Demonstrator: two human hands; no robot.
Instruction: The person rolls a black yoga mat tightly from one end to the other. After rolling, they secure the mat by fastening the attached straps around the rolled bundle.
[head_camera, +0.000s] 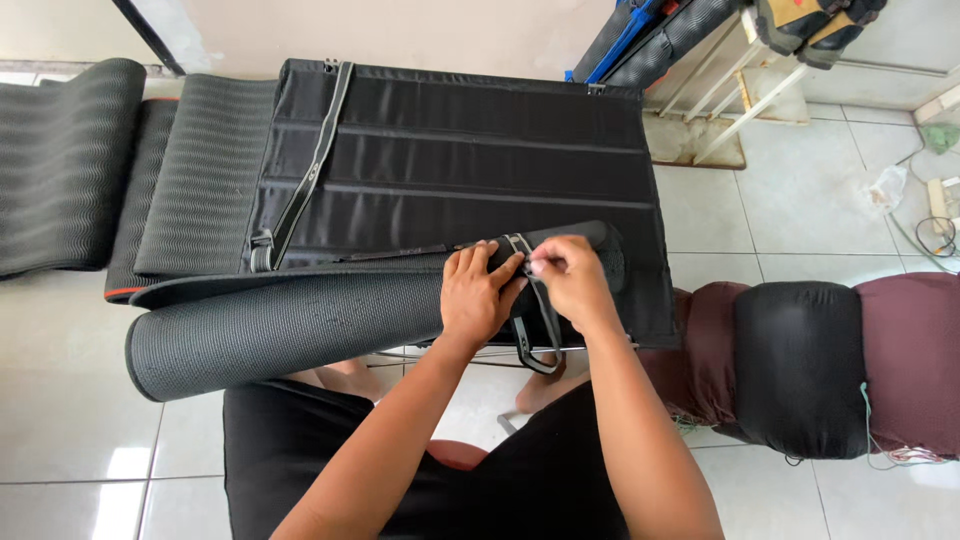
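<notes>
From the head camera, looking down, both hands meet over the right end of a rolled grey mat (300, 325) that lies across the person's lap. The left hand (478, 295) lies palm-down on the roll, fingers curled over its top and clasped onto the mat and the strap there. The right hand (572, 280), just to the right and touching the left at the fingertips, pinches a black strap (540, 325) between thumb and forefinger, close to a small metal buckle (515, 243) that sits right above the left fingertips. Below the two hands the strap hangs in a loop toward the person's knees.

Beyond the grip, away from the person, a flat black fabric panel (470, 150) with stitched horizontal seams is spread out; the mat's far edge rests on it. A second strap (310, 170) runs diagonally down the panel's left part, well to the upper left of the hands. Further left of the grip, more ribbed grey mats (70, 160) lie unrolled on the tiled floor (80, 420). To the right of the hands, near the right forearm, sits a maroon cushion (900, 350) with a black band around its middle. Far beyond on the upper right, rolled goods with blue straps (640, 35) lean by the wall.
</notes>
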